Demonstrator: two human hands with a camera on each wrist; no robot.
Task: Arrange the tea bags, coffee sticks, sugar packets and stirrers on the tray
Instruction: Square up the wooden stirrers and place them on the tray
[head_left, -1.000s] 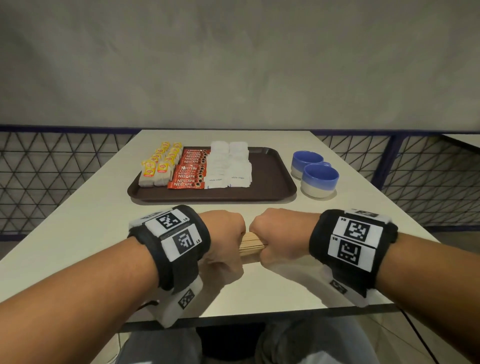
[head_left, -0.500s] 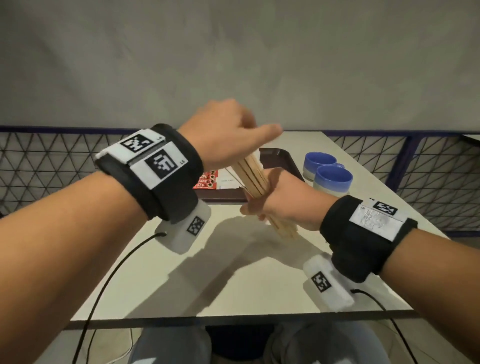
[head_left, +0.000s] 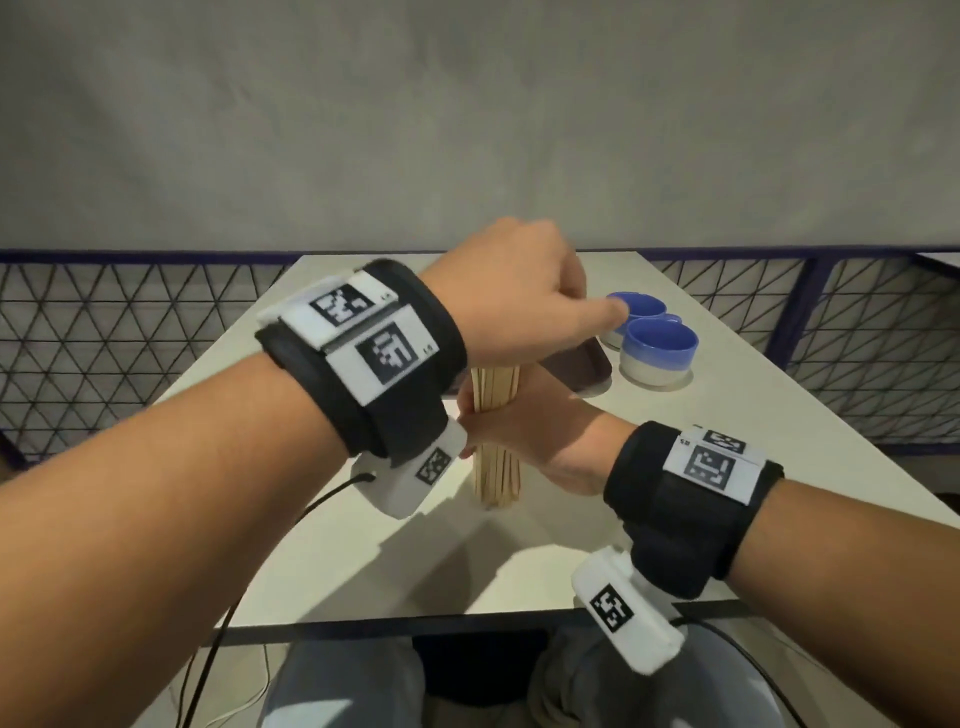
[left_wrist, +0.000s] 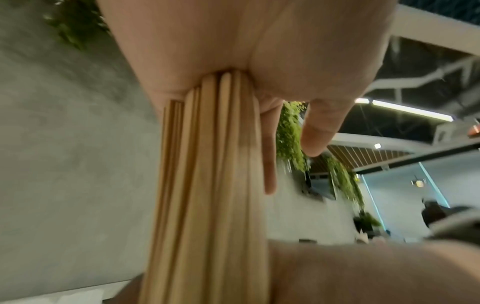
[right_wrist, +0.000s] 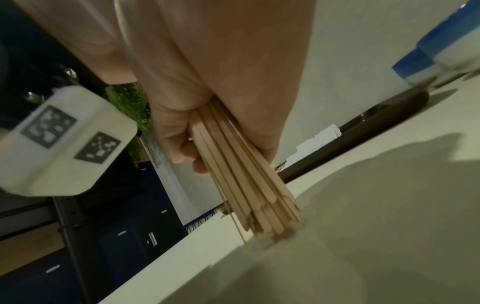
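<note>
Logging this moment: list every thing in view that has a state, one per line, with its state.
Stirrers: bundled, upright, lower ends on the table.
Right hand: grips the bundle's middle.
Left hand: palm on the stirrers' tops.
Tray: flat on the table, mostly hidden.
Cups: two, upright, beside the tray.

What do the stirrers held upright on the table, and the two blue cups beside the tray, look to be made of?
The bundle of thin flat pale stirrers looks like bare, unfinished wood: tan, matte, with faint lengthwise grain in the left wrist view. The two round blue-and-white cups look like glazed ceramic, with thick rims, a soft sheen and an off-white lower band; glazed stoneware or melamine cannot be ruled out.
</note>
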